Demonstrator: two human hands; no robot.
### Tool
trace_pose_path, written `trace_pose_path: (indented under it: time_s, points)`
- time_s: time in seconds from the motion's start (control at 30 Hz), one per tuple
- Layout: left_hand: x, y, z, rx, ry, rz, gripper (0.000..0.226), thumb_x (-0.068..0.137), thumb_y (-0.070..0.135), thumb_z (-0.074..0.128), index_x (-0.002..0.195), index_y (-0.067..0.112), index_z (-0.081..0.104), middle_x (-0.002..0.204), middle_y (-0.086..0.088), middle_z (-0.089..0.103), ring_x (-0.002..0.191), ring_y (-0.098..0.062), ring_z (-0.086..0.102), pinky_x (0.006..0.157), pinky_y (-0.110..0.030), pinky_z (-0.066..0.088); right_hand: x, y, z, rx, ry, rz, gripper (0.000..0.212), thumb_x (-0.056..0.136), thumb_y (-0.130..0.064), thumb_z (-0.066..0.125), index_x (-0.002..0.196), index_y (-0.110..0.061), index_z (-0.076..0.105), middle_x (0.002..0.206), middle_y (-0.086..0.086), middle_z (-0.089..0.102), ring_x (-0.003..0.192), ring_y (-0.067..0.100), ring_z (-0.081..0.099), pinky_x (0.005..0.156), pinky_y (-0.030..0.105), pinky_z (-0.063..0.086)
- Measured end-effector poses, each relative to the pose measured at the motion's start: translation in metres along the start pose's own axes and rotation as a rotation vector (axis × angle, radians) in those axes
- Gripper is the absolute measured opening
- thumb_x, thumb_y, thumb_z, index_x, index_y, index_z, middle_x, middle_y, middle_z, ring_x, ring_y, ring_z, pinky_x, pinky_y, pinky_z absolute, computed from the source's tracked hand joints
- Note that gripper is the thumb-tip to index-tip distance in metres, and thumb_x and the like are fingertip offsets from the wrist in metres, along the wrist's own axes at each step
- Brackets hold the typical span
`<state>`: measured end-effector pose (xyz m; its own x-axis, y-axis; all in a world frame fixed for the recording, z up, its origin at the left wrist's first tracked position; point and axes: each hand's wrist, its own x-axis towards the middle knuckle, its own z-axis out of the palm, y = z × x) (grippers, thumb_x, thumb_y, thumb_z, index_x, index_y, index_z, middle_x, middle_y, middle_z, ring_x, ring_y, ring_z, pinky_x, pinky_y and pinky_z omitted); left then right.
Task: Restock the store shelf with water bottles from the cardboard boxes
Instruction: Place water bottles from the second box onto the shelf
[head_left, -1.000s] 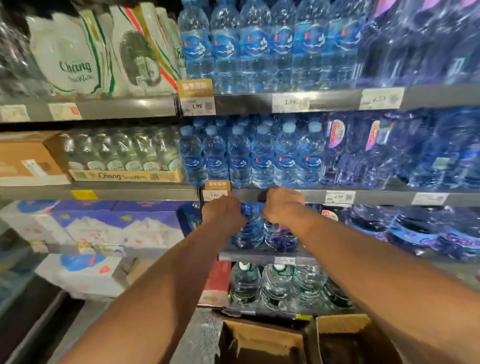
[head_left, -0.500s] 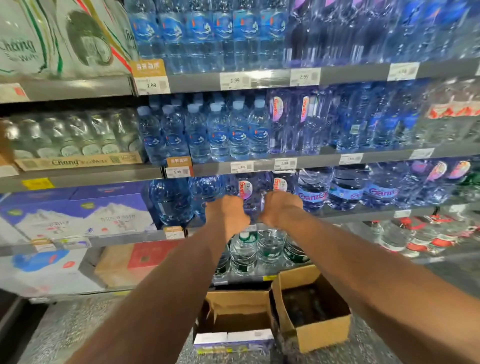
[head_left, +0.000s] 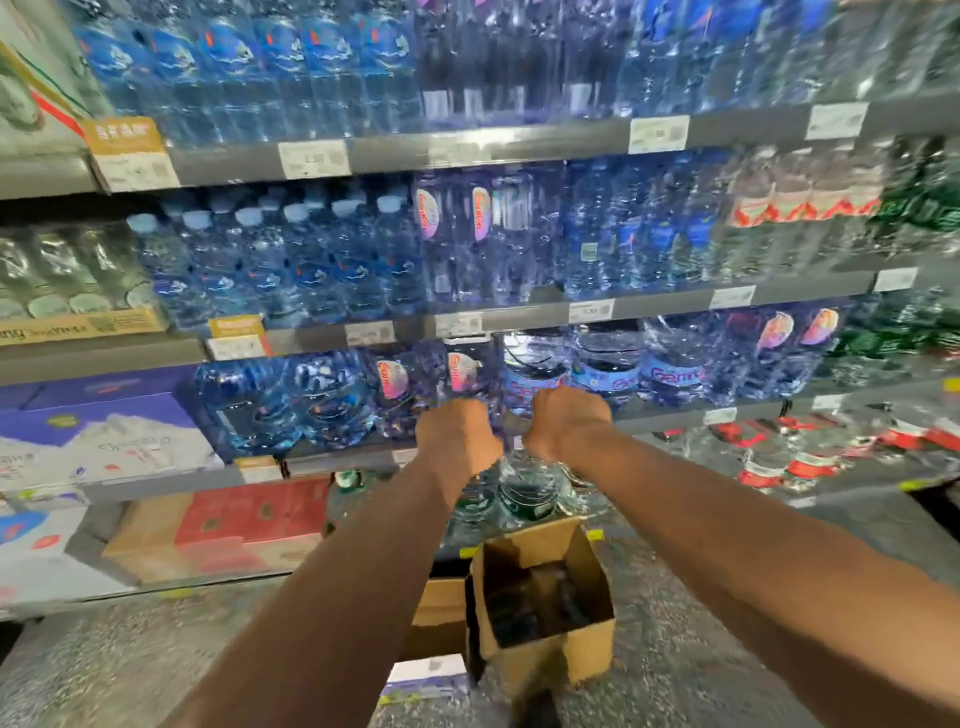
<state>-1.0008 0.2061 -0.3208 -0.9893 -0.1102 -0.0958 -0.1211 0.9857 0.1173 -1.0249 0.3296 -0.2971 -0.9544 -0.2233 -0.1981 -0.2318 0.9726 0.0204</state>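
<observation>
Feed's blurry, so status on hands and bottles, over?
Left hand, right hand at the bottle row, fingers hidden, grip unclear. Open cardboard box on floor below. Nothing blocking.

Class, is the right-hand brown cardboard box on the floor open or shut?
Open: the right-hand brown cardboard box has its flaps raised, and its dark inside shows from above.

Bottles (head_left: 332, 270) stand in rows on the shelves (head_left: 519, 140). On the floor (head_left: 130, 665) before them sit two boxes (head_left: 592, 654), one just left of the other.
</observation>
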Motion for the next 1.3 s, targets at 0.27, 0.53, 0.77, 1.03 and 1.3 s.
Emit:
trace_pose_path:
  time_s: [0.27,0.53,0.77,1.03,1.3]
  points:
    - [0.006,0.077,0.050,0.111,0.033,0.006,0.029,0.087,0.032,0.050,0.106,0.015,0.064,0.105,-0.007,0.066,0.100,-0.030,0.063,0.076,-0.032,0.048,0.009,0.079,0.033,-0.046,-0.031,-0.056,0.049,0.087,-0.034,0.051,0.133,-0.018,0.046,0.122,0.005,0.057,0.113,0.026,0.056,0.082,0.032,0.046]
    - [0.015,0.072,0.096,0.162,-0.131,-0.023,0.036,0.089,0.033,0.050,0.118,0.013,0.058,0.113,-0.006,0.062,0.098,-0.027,0.063,0.066,-0.032,0.039,0.028,0.081,0.082,0.021,-0.095,-0.077,0.032,0.084,-0.026,0.054,0.113,-0.015,0.058,0.112,0.004,0.062,0.103,0.025,0.060,0.070,0.031,0.039]
    - [0.035,0.047,0.140,0.070,-0.289,-0.001,0.028,0.084,0.029,0.050,0.106,0.015,0.061,0.096,-0.003,0.062,0.089,-0.027,0.062,0.060,-0.031,0.040,0.049,0.068,0.128,0.051,-0.230,-0.039,0.025,0.081,-0.030,0.056,0.101,-0.016,0.063,0.104,0.002,0.064,0.097,0.024,0.062,0.067,0.030,0.040]
    - [0.060,0.029,0.185,0.035,-0.379,0.036,0.033,0.083,0.029,0.051,0.113,0.016,0.057,0.108,-0.005,0.062,0.094,-0.026,0.061,0.062,-0.030,0.041,0.076,0.071,0.181,0.110,-0.277,-0.005,0.016,0.077,-0.026,0.055,0.090,-0.019,0.061,0.093,0.002,0.065,0.086,0.024,0.063,0.062,0.029,0.040]
    - [0.089,0.036,0.263,-0.024,-0.545,-0.072,0.016,0.086,0.033,0.052,0.089,0.017,0.050,0.073,0.002,0.045,0.075,-0.023,0.052,0.062,-0.030,0.040,0.119,0.095,0.264,0.038,-0.428,-0.068,0.033,0.085,-0.030,0.053,0.115,-0.019,0.055,0.107,0.005,0.062,0.100,0.028,0.060,0.071,0.033,0.046]
